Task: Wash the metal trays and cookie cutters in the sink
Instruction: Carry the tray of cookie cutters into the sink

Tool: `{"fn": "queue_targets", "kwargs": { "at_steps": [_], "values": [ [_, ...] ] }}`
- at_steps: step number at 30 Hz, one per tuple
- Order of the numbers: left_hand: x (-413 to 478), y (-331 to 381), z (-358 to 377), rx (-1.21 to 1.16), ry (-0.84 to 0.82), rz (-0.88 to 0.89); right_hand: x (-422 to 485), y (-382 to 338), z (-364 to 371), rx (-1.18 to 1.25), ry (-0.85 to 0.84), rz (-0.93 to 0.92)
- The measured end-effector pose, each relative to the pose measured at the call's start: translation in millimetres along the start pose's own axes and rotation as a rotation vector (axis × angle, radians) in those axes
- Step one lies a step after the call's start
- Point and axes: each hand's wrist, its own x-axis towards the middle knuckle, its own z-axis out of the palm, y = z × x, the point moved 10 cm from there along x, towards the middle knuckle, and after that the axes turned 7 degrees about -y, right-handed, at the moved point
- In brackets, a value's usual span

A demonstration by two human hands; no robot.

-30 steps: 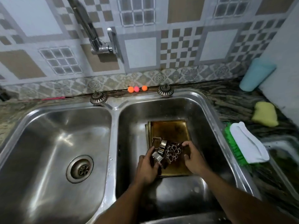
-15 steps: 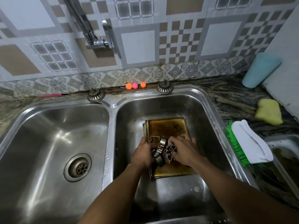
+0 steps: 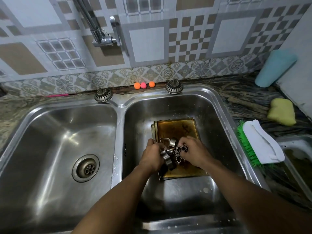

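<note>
Two basins make up the steel sink, set into a dark marbled worktop. Along the back edge lie three small balls, two orange and one pink, between two loose drain strainers; a wall tap hangs over the divider. At the right edge of the worktop lie a green-bristled scrub brush with a white back, a yellow sponge and, in the far right corner, a leaning pale blue tumbler. Nothing blocks the way to the right basin.

Against half a second ago, both hands sit in much the same spot over the trays, drawn slightly closer around the cutters; the view has shifted a little.

The left basin holds only its drain. In the right basin lies a stack of metal trays, the top one stained amber-brown, flat on the basin floor. On its near half sits a cluster of cookie cutters. The left hand is curled around the cutters at the left side of the pile, fingers closed on at least one. The right hand pinches a thin outline cutter between fingertips at the right side of the cluster.
</note>
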Motion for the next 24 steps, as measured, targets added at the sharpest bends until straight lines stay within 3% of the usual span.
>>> {"fn": "queue_targets", "kwargs": {
  "at_steps": [7,14,18,20,24],
  "values": [
    [-61.7,16.3,9.1,0.034,-0.063,0.112,-70.9,-20.7,-3.9,-0.037,-0.075,-0.039],
    [-105.1,16.8,51.8,0.182,-0.478,0.093,-108.3,-9.8,46.0,-0.185,-0.449,-0.003],
    [-98.4,5.1,62.2,0.267,-0.573,0.032,-101.9,3.4,54.7,-0.189,-0.535,0.065],
    [-91.7,3.9,60.5,0.304,-0.564,0.038,-94.8,6.2,43.0,-0.177,-0.436,0.074],
    [-77.4,0.5,38.1,0.302,-0.352,0.008,-80.6,19.5,-4.5,-0.054,-0.014,0.133]
  ]
}}
